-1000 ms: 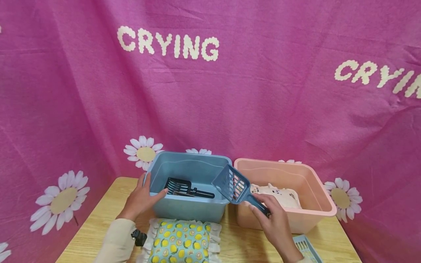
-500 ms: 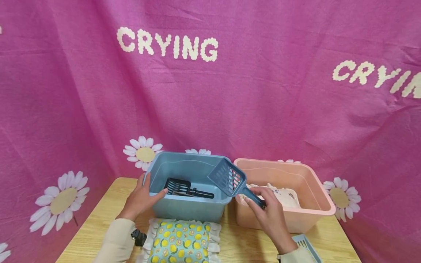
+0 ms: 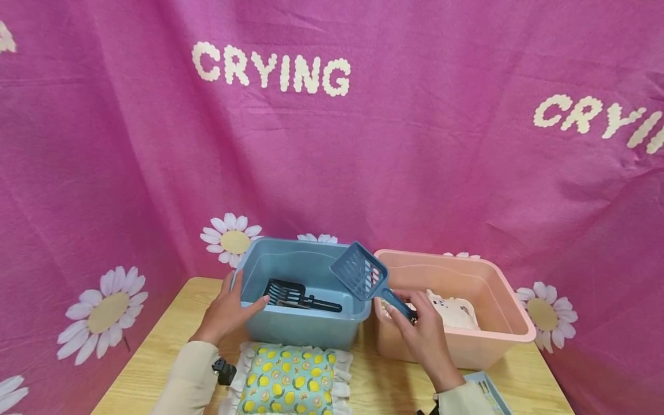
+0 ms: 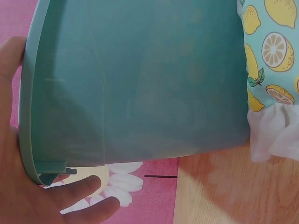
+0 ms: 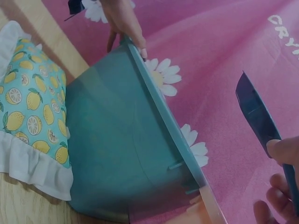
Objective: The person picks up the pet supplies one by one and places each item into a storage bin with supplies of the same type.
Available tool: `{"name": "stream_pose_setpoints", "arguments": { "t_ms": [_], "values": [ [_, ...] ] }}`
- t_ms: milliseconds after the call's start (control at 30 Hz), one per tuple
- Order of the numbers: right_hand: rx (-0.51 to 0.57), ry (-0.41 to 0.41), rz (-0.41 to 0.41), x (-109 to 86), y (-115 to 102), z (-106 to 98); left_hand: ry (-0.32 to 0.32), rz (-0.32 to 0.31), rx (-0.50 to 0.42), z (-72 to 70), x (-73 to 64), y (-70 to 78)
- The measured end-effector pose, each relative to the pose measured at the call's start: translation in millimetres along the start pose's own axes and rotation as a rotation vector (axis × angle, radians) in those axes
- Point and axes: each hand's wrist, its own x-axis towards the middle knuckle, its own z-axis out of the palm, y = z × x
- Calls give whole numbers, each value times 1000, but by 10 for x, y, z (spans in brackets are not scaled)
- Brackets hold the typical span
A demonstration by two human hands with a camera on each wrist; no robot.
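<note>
Bearings from the middle of the blue bin, head view.

1. Scoop, dark blue, slotted blade: between 2 and 3 o'clock, raised clear of the bin's rim; blade toward 10, handle toward 4.
2. Right hand: nearly 4 o'clock; fingers closed on the scoop's handle, thumb on the near side.
3. Left hand: between 8 and 9; fingers spread and extended, thumb apart, touching the bin's near-left corner at the rim.
4. Black slotted utensil: lying inside the blue bin, handle toward 4.
5. Pink bin: just past 3, beside the blue one; holds a cream printed cushion.
6. Lemon-print cushion, pale blue, white ruffles: 6 o'clock, flat, just beside the blue bin's near wall.
7. Light blue slotted item: 4 o'clock, beyond the right wrist, partly hidden.
8. Surface: wood-grained, under both bins.
9. Magenta cloth: 12 o'clock, daisies and pale lettering, "CRYING".
</note>
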Motion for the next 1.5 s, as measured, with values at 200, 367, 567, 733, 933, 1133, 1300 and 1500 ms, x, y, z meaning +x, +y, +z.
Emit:
{"name": "stream_pose_setpoints", "arguments": {
  "t_ms": [200, 367, 567, 733, 933, 1133, 1300, 1500],
  "values": [
    [16, 6, -10, 67, -20, 22, 7, 14, 4, -24, 23, 9],
    [13, 0, -18, 93, -13, 53, 9, 16, 4, -25, 40, 10],
    [8, -14, -7, 150, 7, 95, 16, 24, 15, -13, 74, 22],
    [33, -28, -9, 197, 0, 160, 2, 12, 0, -8, 57, 18],
    [77, -53, 33, 257, -24, 284, -3, 9, -24, -39, 5, 5],
    [72, -103, 58, 329, -61, 400, 1, 9, -29, -34, -4, -5],
    [69, -158, 77, 377, -61, 496, -12, 4, -21, 0, -6, -14],
    [101, -177, 119, 414, -90, 581, 6, 23, 4, 20, -9, -5]
  ]
}}
